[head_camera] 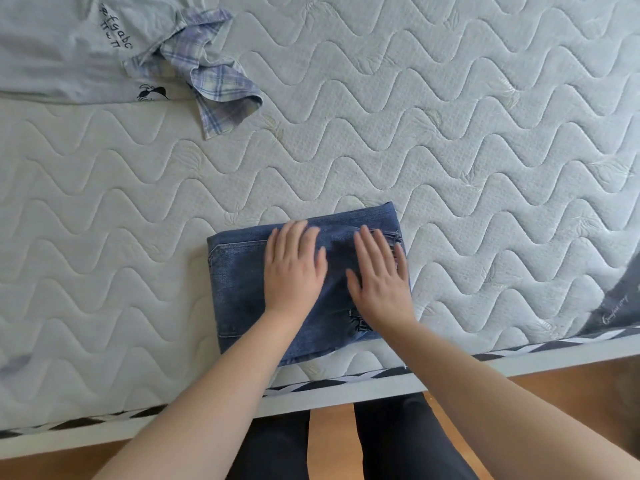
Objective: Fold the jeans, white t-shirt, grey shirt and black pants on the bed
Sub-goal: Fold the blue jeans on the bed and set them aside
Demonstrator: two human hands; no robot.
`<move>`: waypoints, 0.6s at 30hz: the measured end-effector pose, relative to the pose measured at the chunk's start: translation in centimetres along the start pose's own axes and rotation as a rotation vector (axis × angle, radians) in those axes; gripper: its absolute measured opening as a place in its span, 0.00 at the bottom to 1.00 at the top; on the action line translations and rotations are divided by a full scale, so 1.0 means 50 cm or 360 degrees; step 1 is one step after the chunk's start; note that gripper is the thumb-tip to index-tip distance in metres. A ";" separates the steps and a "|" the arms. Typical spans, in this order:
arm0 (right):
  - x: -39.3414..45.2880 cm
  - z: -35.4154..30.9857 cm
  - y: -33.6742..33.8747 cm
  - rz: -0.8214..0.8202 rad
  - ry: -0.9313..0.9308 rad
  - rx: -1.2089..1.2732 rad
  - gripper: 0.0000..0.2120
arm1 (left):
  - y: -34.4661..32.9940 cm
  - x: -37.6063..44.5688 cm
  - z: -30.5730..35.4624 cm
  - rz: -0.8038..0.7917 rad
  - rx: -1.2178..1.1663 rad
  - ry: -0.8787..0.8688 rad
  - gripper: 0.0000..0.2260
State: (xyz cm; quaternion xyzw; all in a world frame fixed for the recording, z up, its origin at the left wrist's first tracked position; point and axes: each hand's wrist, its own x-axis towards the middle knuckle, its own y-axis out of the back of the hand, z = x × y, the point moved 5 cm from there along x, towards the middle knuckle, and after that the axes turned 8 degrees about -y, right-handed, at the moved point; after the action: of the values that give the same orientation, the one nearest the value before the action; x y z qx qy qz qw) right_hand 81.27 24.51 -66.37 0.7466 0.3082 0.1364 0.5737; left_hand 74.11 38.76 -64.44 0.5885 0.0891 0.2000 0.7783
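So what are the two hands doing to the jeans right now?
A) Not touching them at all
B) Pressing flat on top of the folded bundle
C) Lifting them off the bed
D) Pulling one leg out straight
B: the left hand and right hand lie palm-down, fingers spread, on the jeans, which sit as a compact folded rectangle on the mattress near its front edge.

The white quilted wave-stitched mattress (pixel 450 133) carries folded blue denim jeans (pixel 239 289) near its front edge; far left of the jeans lie a pale printed t-shirt (pixel 59 46) and a crumpled plaid shirt (pixel 214 81).
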 end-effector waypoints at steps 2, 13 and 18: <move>-0.006 0.003 -0.020 -0.0114 0.0091 -0.0118 0.29 | 0.006 -0.054 -0.011 0.0009 0.0003 -0.0037 0.17; 0.016 0.028 -0.071 -0.0482 0.0038 -0.0187 0.32 | -0.106 -0.153 -0.081 -0.0762 0.0173 0.0052 0.32; 0.025 0.018 -0.053 -0.0519 0.0039 -0.0129 0.35 | -0.105 -0.146 -0.096 -0.0980 0.0011 0.0069 0.33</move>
State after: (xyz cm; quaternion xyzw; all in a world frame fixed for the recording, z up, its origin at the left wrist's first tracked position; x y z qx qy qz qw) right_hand 81.95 24.99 -69.31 0.6611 0.4265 0.0631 0.6140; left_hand 66.78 38.76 -71.56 0.5320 0.2805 -0.0331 0.7983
